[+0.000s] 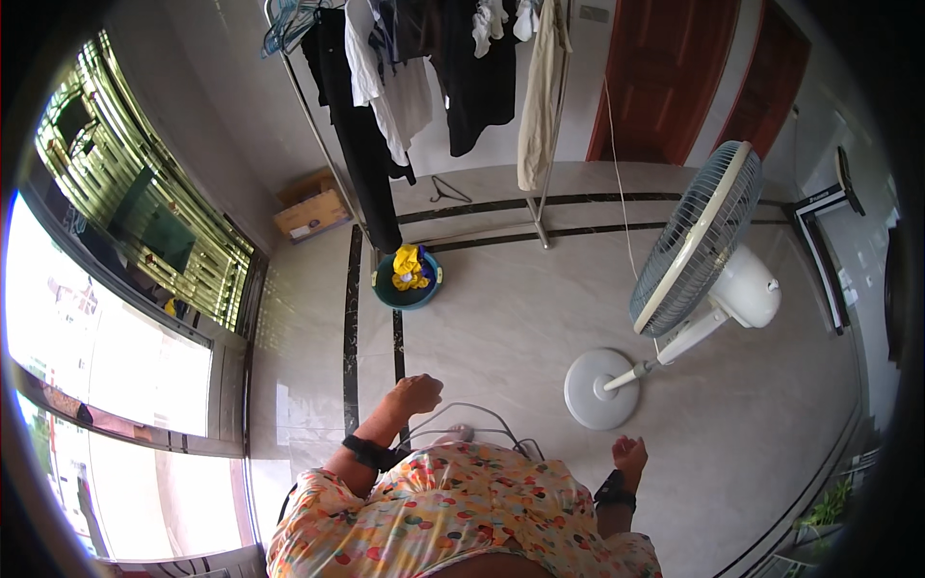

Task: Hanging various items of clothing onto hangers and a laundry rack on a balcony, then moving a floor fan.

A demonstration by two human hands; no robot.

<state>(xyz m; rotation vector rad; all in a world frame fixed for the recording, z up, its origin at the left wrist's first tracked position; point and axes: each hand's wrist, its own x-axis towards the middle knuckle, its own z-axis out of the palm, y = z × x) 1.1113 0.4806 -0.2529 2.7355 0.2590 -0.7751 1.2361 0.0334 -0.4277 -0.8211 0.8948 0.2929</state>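
In front of my body, my left hand (415,394) is loosely curled, with nothing visible in it and a black band (366,452) around its wrist. A grey cable (473,407) loops beside it. My right hand (631,455) hangs lower at the right, fingers bent in and no object showing. It also has a black wrist band (615,491), and it is nearest to the round base (602,389) of a standing fan. Farther ahead, a teal plastic basin (406,298) stands on the floor with yellow and dark blue cloth (409,267) inside.
A metal clothes rack (538,220) carries black trousers (365,152), a white shirt (405,94) and other garments. Blue hangers (293,25) crowd its left end. One black hanger (449,190) lies on the floor. A cardboard box (314,209) sits near the window wall. The fan head (697,238) tilts rightward.
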